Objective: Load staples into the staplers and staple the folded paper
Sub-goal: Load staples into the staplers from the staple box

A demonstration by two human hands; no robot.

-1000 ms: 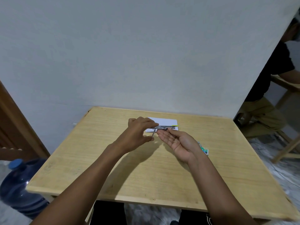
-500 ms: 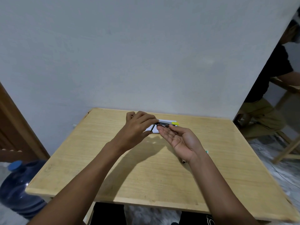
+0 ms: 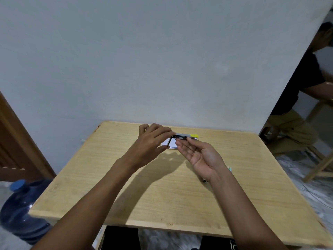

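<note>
The stapler (image 3: 183, 136) - a small dark one with a yellow end pointing right - is held level just above the folded paper (image 3: 172, 144), which lies flat near the far edge of the wooden table (image 3: 162, 195). A thin rod (image 3: 168, 141) hangs down from the stapler's left end across the white sheet. The left hand (image 3: 153, 139) grasps that left end, its fingers curled over the top and the thumb below. The right hand (image 3: 200, 156) lies palm up with its fingers straight, released, the tips touching the stapler's underside. Behind the right wrist a small green and white box (image 3: 229, 168) shows on the table, mostly hidden. A blue water jug (image 3: 19, 210) stands on the floor at the left - and a second person (image 3: 297, 98) sits past the wall's corner at the right.
</note>
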